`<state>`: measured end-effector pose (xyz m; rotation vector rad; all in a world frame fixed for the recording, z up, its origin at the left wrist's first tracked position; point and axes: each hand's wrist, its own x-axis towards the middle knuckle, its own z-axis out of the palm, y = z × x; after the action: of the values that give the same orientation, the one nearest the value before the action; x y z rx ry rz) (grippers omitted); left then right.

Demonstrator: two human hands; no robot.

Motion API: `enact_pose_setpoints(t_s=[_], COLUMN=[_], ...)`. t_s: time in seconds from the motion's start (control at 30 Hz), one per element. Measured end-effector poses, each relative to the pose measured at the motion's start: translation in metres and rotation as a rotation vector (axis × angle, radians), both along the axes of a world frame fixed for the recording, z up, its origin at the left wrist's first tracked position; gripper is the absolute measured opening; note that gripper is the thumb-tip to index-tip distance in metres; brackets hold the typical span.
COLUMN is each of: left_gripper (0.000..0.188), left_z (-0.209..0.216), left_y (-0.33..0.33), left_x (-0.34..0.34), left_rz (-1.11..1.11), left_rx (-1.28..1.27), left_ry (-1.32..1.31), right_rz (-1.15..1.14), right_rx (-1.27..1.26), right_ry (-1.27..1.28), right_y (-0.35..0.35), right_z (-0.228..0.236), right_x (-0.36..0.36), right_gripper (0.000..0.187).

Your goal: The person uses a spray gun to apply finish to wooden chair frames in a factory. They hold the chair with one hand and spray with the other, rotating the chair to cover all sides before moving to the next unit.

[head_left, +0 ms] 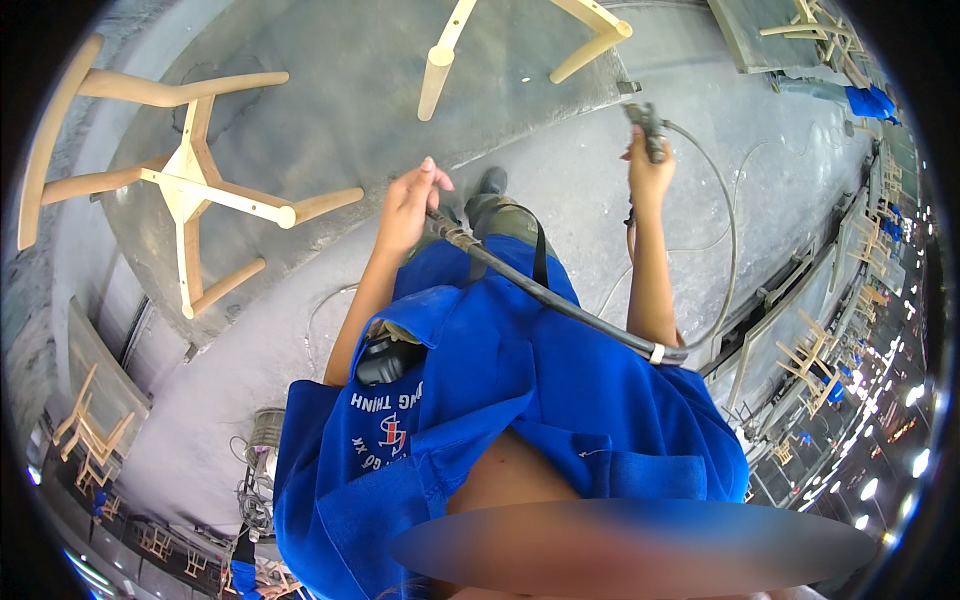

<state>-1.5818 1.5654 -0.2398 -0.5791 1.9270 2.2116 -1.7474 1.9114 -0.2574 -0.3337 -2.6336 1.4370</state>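
Note:
My right hand, out in front on the right, is closed round a dark grey metal hand tool fed by a thin grey hose. That hose loops down to a thicker dark hose, which crosses in front of my body toward the left. My left hand has its fingers curled, and the thick hose's end lies against its edge. Whether the fingers grip that end is hidden. Left of this hand, a pale wooden chair frame lies on a grey work surface, legs outward.
Another wooden frame stands at the top of the same surface. Thin hoses trail over the grey floor. More chair frames sit on benches at the right, and a person in blue is far off at upper right. A coiled cable lies lower left.

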Motion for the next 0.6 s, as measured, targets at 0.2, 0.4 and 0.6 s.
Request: enact_pose_setpoints(t_s=[0.2, 0.4, 0.6], left_gripper=[0.057, 0.055, 0.052], left_z=[0.024, 0.035, 0.037], left_y=[0.026, 0.064, 0.096], left_x=[-0.025, -0.027, -0.026], left_rz=[-0.04, -0.018, -0.033], left_rx=[-0.081, -0.172, -0.143], left_ry=[-0.033, -0.062, -0.14], right_rz=[-0.034, 0.19, 0.481], right_rx=[-0.192, -0.289, -0.407], right_ry=[0.04, -0.146, -0.203], right_y=[-0.013, -0.041, -0.014], right_z=[0.044, 0.033, 0.021], right_x=[-0.037, -0.047, -0.032], right_gripper=[0.018, 0.018, 0.02])
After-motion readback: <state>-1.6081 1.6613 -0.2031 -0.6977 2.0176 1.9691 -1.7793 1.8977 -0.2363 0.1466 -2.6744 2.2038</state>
